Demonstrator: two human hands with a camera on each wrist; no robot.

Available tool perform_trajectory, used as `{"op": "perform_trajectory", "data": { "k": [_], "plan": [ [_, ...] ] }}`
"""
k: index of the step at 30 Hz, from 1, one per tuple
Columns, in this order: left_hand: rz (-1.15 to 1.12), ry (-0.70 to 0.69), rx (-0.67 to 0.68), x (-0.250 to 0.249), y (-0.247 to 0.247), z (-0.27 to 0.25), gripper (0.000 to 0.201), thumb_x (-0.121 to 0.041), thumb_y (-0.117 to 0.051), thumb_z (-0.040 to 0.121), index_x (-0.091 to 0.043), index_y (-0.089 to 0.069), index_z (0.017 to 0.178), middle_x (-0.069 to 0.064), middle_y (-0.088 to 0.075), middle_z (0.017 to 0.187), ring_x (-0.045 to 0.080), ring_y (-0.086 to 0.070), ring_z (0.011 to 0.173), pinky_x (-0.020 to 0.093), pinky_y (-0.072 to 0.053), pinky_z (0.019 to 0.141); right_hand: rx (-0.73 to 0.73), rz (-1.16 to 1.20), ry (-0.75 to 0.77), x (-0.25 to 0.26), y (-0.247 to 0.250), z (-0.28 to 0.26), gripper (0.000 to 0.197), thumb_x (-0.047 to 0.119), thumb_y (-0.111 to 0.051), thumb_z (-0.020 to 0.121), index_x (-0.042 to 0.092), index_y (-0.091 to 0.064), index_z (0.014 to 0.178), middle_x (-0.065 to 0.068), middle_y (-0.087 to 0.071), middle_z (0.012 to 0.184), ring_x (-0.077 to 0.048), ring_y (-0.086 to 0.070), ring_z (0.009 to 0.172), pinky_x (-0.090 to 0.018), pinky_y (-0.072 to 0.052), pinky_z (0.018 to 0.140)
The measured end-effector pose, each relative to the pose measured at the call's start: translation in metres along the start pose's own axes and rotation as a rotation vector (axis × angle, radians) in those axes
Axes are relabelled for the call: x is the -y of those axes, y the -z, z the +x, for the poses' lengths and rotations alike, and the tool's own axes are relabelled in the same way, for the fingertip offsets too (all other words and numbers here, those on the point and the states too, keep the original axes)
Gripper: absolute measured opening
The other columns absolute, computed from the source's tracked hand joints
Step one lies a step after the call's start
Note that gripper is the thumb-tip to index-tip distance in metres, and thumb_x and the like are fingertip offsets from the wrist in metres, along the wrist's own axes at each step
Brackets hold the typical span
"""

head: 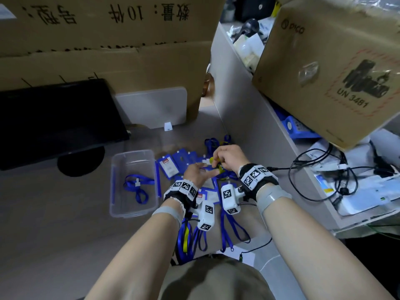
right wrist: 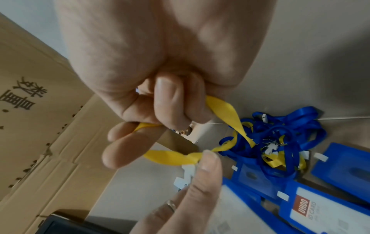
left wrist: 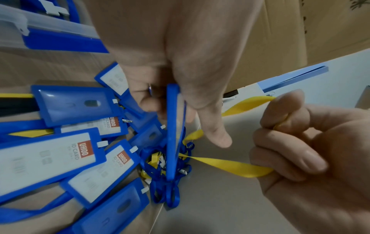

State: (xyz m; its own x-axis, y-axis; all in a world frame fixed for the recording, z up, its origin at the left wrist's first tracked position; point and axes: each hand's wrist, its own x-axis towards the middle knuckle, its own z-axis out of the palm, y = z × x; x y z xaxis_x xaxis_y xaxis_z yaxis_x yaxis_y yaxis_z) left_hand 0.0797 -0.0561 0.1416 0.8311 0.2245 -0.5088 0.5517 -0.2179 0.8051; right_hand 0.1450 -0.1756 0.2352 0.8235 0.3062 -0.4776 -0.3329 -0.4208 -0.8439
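My left hand (head: 202,169) holds a blue badge holder (left wrist: 174,131) edge-on between thumb and fingers, above a pile of blue badge holders (left wrist: 66,152) on the desk. A yellow lanyard (left wrist: 230,164) runs from the holder's white clip (right wrist: 186,174) to my right hand (head: 216,162), which grips it in curled fingers (right wrist: 168,101) just right of the left hand. A left fingertip (right wrist: 208,159) touches the yellow strap near the clip. A tangle of blue and yellow lanyards (right wrist: 280,142) lies beneath both hands.
A clear plastic bin (head: 118,195) with one blue lanyard (head: 138,185) stands left of the pile. A black monitor (head: 54,118) and cardboard boxes (head: 108,40) are behind. A partition (head: 238,109) and cables (head: 320,169) lie right. More lanyards (head: 186,237) hang over the near desk edge.
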Motion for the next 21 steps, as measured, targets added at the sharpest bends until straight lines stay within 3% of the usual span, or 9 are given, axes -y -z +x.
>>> {"op": "perform_trajectory", "data": {
  "k": [2, 4, 7, 9, 11, 13, 17, 19, 21],
  "plan": [
    [-0.002, 0.014, -0.104, -0.002, 0.004, 0.001, 0.080, -0.064, -0.078, 0.063, -0.012, -0.061, 0.122, 0.004, -0.069, 0.107, 0.018, -0.065, 0.101, 0.033, -0.052, 0.092, 0.031, -0.064, -0.009, 0.002, 0.000, 0.001, 0.032, -0.011, -0.038, 0.077, 0.008, -0.059, 0.062, -0.007, -0.060, 0.049, -0.008, -0.036, 0.031, -0.018, -0.029, 0.032],
    [0.014, -0.007, -0.156, -0.006, 0.009, 0.003, 0.083, -0.062, -0.079, 0.064, -0.012, -0.058, 0.127, 0.004, -0.068, 0.113, 0.018, -0.063, 0.105, 0.034, -0.051, 0.096, 0.058, -0.108, -0.032, 0.004, 0.000, 0.003, 0.030, -0.007, -0.043, 0.082, 0.010, -0.058, 0.062, 0.001, -0.054, 0.042, -0.004, -0.043, 0.032, -0.015, -0.035, 0.033],
    [0.101, -0.110, -0.183, -0.009, 0.014, 0.004, 0.080, -0.051, -0.083, 0.064, -0.020, -0.054, 0.132, -0.007, -0.060, 0.117, 0.010, -0.057, 0.108, 0.030, -0.048, 0.097, 0.147, -0.093, -0.023, 0.006, -0.002, 0.005, 0.029, -0.012, -0.034, 0.076, 0.001, -0.053, 0.058, -0.011, -0.048, 0.035, -0.009, -0.032, 0.023, -0.012, -0.019, 0.031],
    [0.150, -0.183, -0.155, -0.014, 0.013, 0.002, 0.065, -0.046, -0.082, 0.065, -0.024, -0.061, 0.122, -0.013, -0.064, 0.106, 0.005, -0.059, 0.099, 0.023, -0.049, 0.087, 0.172, -0.110, 0.013, 0.006, -0.002, 0.007, 0.028, -0.012, -0.033, 0.073, 0.001, -0.052, 0.057, -0.011, -0.048, 0.035, -0.010, -0.033, 0.023, -0.012, -0.019, 0.033],
    [0.154, -0.210, -0.129, -0.018, 0.009, 0.002, 0.036, -0.044, -0.078, 0.074, -0.023, -0.069, 0.102, -0.015, -0.066, 0.080, 0.004, -0.061, 0.078, 0.015, -0.044, 0.065, 0.182, -0.128, 0.064, 0.004, 0.001, 0.012, 0.027, -0.011, -0.035, 0.070, 0.002, -0.053, 0.056, -0.011, -0.049, 0.037, -0.013, -0.035, 0.027, -0.016, -0.022, 0.035],
    [0.147, -0.211, -0.146, -0.018, 0.006, 0.003, 0.024, -0.044, -0.074, 0.080, -0.021, -0.072, 0.089, -0.014, -0.058, 0.063, 0.006, -0.053, 0.063, 0.018, -0.037, 0.054, 0.174, -0.130, 0.090, 0.004, 0.006, 0.016, 0.027, -0.009, -0.036, 0.070, 0.004, -0.055, 0.055, -0.010, -0.050, 0.038, -0.015, -0.035, 0.032, -0.019, -0.024, 0.036],
    [0.194, -0.141, -0.161, -0.012, 0.007, 0.005, 0.020, -0.037, -0.064, 0.090, -0.019, -0.069, 0.086, -0.005, -0.062, 0.071, 0.014, -0.057, 0.070, 0.024, -0.040, 0.063, -0.015, -0.115, 0.082, -0.006, 0.014, 0.027, 0.028, -0.001, -0.042, 0.076, 0.011, -0.063, 0.060, -0.009, -0.060, 0.051, -0.016, -0.048, 0.044, -0.021, -0.035, 0.041],
    [0.200, -0.079, -0.205, -0.008, 0.015, 0.004, 0.019, -0.032, -0.056, 0.095, -0.017, -0.063, 0.086, 0.002, -0.063, 0.078, 0.022, -0.060, 0.076, 0.027, -0.042, 0.066, -0.215, -0.275, 0.062, -0.018, 0.022, 0.035, 0.019, 0.015, -0.052, 0.077, 0.023, -0.069, 0.071, 0.003, -0.069, 0.064, -0.013, -0.061, 0.062, -0.024, -0.048, 0.057],
    [0.157, -0.022, -0.295, -0.003, 0.025, 0.005, 0.021, -0.029, -0.050, 0.097, -0.012, -0.061, 0.092, 0.006, -0.060, 0.083, 0.027, -0.061, 0.082, 0.029, -0.041, 0.068, -0.292, -0.434, 0.010, -0.032, 0.027, 0.039, 0.022, 0.016, -0.057, 0.076, 0.034, -0.068, 0.084, 0.011, -0.071, 0.080, -0.014, -0.065, 0.078, -0.025, -0.049, 0.067]
  ]
}}
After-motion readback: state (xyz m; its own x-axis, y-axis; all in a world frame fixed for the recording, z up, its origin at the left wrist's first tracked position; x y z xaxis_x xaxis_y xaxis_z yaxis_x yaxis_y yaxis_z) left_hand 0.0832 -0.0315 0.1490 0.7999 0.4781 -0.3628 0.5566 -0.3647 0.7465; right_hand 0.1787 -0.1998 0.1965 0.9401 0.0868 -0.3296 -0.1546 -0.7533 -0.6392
